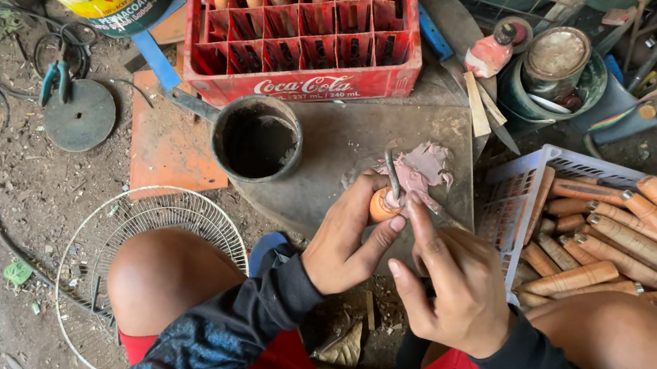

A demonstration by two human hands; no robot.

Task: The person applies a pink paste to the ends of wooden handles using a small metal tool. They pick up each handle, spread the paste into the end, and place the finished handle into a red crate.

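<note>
The person is sitting low with bare knees spread, wearing red shorts and dark sleeves. The left hand point(350, 242) is gripping a short orange wooden handle point(384, 205) upright, fingers wrapped around it, so only its rounded top end is showing above the fist. A thin grey metal blade point(392, 173) is sticking up out of that end. The right hand point(453, 290) is coming in just beside it, fingertips pressing at the top of the handle where the blade enters; whether they are pinching anything there cannot be told. The two hands are touching over the handle.

Just beyond the hands, a smear of pinkish putty point(424, 169) is lying on a grey metal sheet point(336, 137), the handle held just over its edge. Left of that, a round dark tin can point(256, 139) is standing on the sheet. To the right, a white plastic basket point(513, 198) is holding a pile of similar orange wooden handles point(630, 240) with metal collars. A wire fan guard point(162, 223) is lying on the dirt by the left knee. Farther off, a red plastic bottle crate point(308, 39) is holding more handles upright in its back compartments.
</note>
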